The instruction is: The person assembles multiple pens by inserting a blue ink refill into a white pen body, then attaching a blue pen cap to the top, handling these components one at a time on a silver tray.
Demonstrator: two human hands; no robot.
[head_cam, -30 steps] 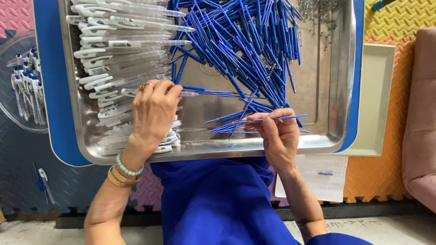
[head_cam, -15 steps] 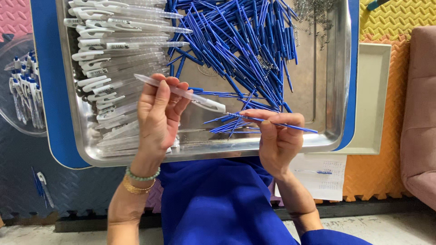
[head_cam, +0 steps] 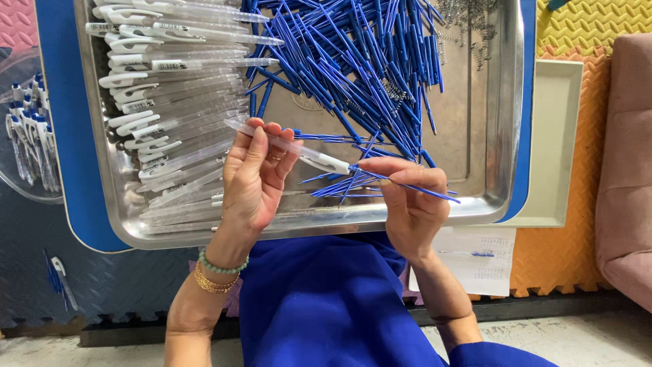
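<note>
A metal tray (head_cam: pixel 499 136) is seen from above, filling the upper middle of the frame and resting on a blue board (head_cam: pixel 64 136). In the left part of the tray, clear pen barrels (head_cam: pixel 176 102) with white clips are laid side by side in rows. In the middle and upper right part, loose blue refills (head_cam: pixel 339 61) are heaped in a crossed pile, and small metal springs (head_cam: pixel 468 27) are scattered in the upper right corner.

Just below the centre of the frame, over the tray's near edge, a clear pen barrel (head_cam: pixel 292 151) with a white end is held in the left hand (head_cam: pixel 255 180), the fingers closed around it from below and the thumb laid along its side. The barrel is tilted, its white end pointing down and to the right. A single blue refill (head_cam: pixel 401 183) is pinched between the thumb and fingers of the right hand (head_cam: pixel 411 204), and its left tip is met by the white end of the barrel; whether it is already inside cannot be told.

A green bead bracelet (head_cam: pixel 221 266) and a gold one are worn on the left wrist. Blue clothing (head_cam: pixel 326 306) is seen at the bottom centre. A round clear container (head_cam: pixel 27 136) of pen parts lies at the left edge, and a sheet of paper (head_cam: pixel 475 261) lies below the tray at the lower right.
</note>
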